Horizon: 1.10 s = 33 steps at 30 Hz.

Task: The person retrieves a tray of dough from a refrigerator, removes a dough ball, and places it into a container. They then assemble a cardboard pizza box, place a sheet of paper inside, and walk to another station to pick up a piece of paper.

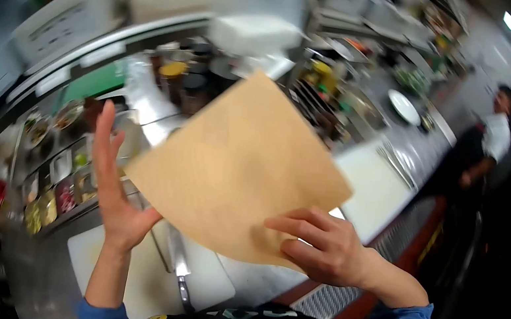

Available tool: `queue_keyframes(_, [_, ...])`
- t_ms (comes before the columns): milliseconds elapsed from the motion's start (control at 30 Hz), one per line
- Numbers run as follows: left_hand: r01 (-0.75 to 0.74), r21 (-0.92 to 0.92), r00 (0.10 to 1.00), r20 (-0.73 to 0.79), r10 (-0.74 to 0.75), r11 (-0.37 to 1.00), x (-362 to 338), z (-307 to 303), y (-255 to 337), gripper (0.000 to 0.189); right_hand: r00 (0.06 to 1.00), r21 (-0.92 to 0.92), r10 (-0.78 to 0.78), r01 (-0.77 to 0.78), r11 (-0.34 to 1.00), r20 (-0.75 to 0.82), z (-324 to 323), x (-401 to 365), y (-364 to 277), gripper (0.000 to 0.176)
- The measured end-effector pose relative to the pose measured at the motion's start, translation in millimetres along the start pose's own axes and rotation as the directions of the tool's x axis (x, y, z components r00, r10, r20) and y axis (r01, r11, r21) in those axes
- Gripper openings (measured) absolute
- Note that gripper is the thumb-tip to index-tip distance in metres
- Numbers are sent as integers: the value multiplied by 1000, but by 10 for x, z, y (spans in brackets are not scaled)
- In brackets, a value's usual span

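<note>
A sheet of brown paper [241,164] is held up in front of me, tilted, with one corner pointing away. My right hand [318,246] grips its lower right edge, fingers on the upper face and the thumb out of sight. At the sheet's lower left edge is my left hand [122,198], its fingers stretched upward and apart, the thumb near or against the paper. Below the sheet, a knife [179,261] with a black handle lies on a white cutting board [142,282]. The sheet hides part of the counter.
Trays of chopped food [66,196] stand at the left, with small bowls behind. Jars [175,77] are beyond the paper. Another white board [375,185] with tongs [395,165] and a white plate [404,107] are at the right. A person [496,137] stands far right.
</note>
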<state>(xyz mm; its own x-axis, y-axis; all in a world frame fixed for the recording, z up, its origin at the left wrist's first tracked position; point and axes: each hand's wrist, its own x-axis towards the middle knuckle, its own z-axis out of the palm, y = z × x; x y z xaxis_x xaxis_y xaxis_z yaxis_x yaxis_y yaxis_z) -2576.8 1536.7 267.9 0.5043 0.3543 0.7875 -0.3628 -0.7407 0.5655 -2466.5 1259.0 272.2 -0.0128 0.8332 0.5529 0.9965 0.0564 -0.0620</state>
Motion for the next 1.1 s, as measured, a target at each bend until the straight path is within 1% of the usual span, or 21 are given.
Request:
queue_keyframes(33, [-172, 115, 965, 221, 144, 978, -98, -15, -62, 115, 990, 23, 137, -138, 990, 46, -51, -351, -113, 17])
queue_keyframes(133, [-70, -85, 918, 385, 98, 994, -342, 447, 175, 92, 951, 53, 304, -307, 950, 64, -564, -759, -277, 16])
queue_keyframes(200, [-10, -279, 758, 624, 189, 960, -443, 824, 301, 70, 909, 89, 415, -412, 907, -19, -794, -1188, -334, 17])
queue_keyframes(300, [374, -443, 525, 825, 207, 815, -866, 1527, 556, 63, 679, 168, 707, -688, 706, -197, -1016, -2083, -335, 18])
queue_keyframes(333, [365, -456, 513, 826, 233, 812, -1102, 1754, 561, 63, 562, 229, 771, -741, 631, -300, -1203, -2126, -383, 12])
queue_keyframes(400, [930, -252, 227, 966, 119, 267, -1489, 2257, 699, 58, 275, 383, 895, -830, 405, -351, -1332, -2693, -365, 9])
queue_keyframes(433, [931, -251, 220, 965, 140, 266, -1550, 2549, 883, 58, 181, 491, 892, -781, 386, -414, -1424, -2904, -353, 7])
queue_keyframes(533, [944, -181, 116, 965, 235, 277, -1707, 3503, 1612, 50, 19, 429, 821, -845, 318, -571, -1771, -3550, -328, 6])
queue_keyframes(567, [930, -66, 13, 989, 145, 362, -1799, 3849, 1809, 44, -132, 610, 806, -725, 319, -578, -1794, -3817, -286, 7])
queue_keyframes(600, [902, 50, -77, 996, 46, 429, -1861, 4164, 2010, 38, -160, 662, 784, -649, 374, -599, -1894, -4034, -272, 10])
queue_keyframes(667, [980, 135, -144, 988, 50, 145, -1890, 4695, 2423, 29, -357, 771, 736, -537, 342, -575, -2074, -4412, -165, 15])
queue_keyframes(700, [978, 139, -151, 986, 68, 157, -1935, 4965, 2467, 23, -381, 786, 752, -548, 286, -538, -2152, -4642, -130, 25])
queue_keyframes(733, [978, 142, -154, 985, 72, 151, -1967, 5214, 2467, 23, -410, 861, 780, -403, 310, -473, -2201, -4800, -42, 35])
queue_keyframes(800, [968, 144, -144, 989, -13, 207, -2006, 5623, 2426, 25, -338, 918, 887, -346, 195, -316, -2216, -5287, 116, 39])
queue_keyframes(833, [981, 73, -69, 997, -27, 180, -1999, 5797, 2471, 26, -295, 895, 932, -440, 64, -212, -2181, -5580, 199, 32])
queue_keyframes(867, [980, 90, -88, 996, -19, 179, -1962, 5976, 2530, 26, -245, 822, 953, -569, 5, -176, -2140, -5823, 306, 23])
queue_keyframes(933, [960, 81, -66, 996, -67, 268, -1852, 6341, 2533, 23, -343, 799, 938, -577, -167, -52, -1922, -6298, 609, 18])
queue_keyframes(967, [858, 86, -57, 996, -72, 507, -1971, 6612, 2277, 16, -344, 798, 934, -588, -134, -96, -1895, -6420, 781, 17])
queue_keyframes(1000, [857, 96, -71, 995, -69, 506, -1932, 6860, 2226, 16, -357, 800, 930, -583, -144, -93, -1959, -6502, 961, 17])
queue_keyframes(1067, [874, 209, -196, 978, -75, 439, -1802, 7372, 2170, 11, -510, 822, 839, -550, -148, -190, -2158, -6621, 1320, 21])
queue_keyframes(1100, [878, 22, -20, 1000, -10, 479, -1800, 7686, 2131, 11, -536, 847, 789, -531, -37, -301, -2274, -6647, 1510, 24])
